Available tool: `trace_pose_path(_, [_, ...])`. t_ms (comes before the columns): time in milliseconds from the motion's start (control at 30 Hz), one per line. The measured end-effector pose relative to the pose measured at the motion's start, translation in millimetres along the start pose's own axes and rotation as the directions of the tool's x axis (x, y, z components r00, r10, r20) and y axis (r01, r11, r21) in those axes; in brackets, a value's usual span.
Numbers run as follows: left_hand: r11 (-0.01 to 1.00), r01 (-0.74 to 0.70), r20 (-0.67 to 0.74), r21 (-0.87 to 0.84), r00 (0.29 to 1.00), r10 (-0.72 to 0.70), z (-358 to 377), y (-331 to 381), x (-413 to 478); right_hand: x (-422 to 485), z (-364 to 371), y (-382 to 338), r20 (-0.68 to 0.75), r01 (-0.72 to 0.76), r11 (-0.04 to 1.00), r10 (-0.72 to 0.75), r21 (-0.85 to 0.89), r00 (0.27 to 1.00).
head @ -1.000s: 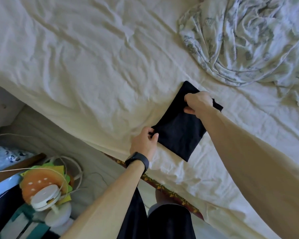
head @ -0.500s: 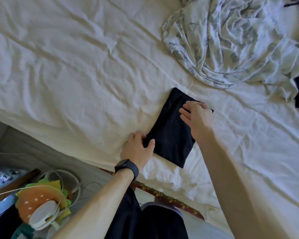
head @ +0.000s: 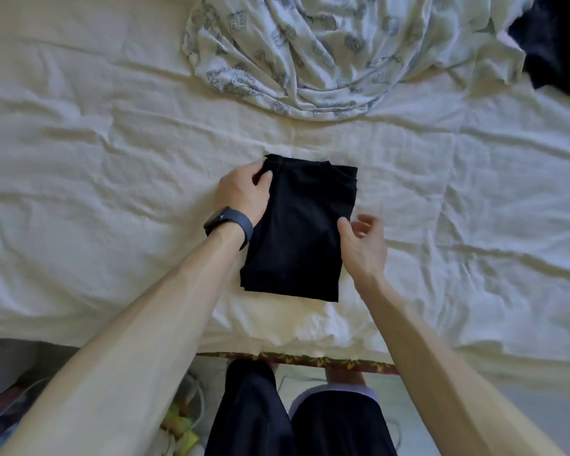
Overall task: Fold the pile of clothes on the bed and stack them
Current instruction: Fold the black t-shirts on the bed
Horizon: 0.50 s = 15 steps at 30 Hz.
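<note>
Since half a second ago, the right hand point(head: 364, 245) has been lifted off the folded black garment point(head: 300, 232) and is now held just beside its right edge. The left hand point(head: 241, 192) has been moved from the near corner up to the far left corner. The garment, which lay slanted in the view before, is now seen almost square to the edge of the bed.

The garment is laid flat on the cream bed sheet point(head: 96, 159), in the middle of the view and near the front edge of the bed. Its far left corner is gripped by the left hand: the thumb is placed on top of the cloth, and the other fingers are curled around the edge. A dark watch point(head: 229, 225) is worn on this wrist.

The fingers of the right hand are loosely bent and a little spread, and nothing is held in them. The thumb tip is at the edge of the garment; whether it touches cannot be told.

Farther back on the bed, a crumpled white printed cloth point(head: 326, 51) is seen, and a dark cloth point(head: 560, 41) lies at the far right corner, well apart from the folded garment.
</note>
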State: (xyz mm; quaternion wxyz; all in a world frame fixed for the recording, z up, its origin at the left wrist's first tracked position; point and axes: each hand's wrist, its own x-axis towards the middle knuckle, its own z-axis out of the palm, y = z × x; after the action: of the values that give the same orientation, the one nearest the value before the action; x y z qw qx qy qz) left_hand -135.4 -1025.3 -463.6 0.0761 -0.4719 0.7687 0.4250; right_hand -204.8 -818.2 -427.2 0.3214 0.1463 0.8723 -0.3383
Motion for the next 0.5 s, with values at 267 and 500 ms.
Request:
trace_pose_path(267, [0.986,-0.149,-0.059,-0.072,0.988,0.145,5,12,-8,52,-7,-31,0.107,0.264,0.964,-0.265,0.022,0.958])
trace_pose_path(500, [0.946,0.116,0.216,-0.303,0.975,-0.05,-12,13,26,75,-28,-36,0.171,0.283,0.955,-0.265,-0.09,0.949])
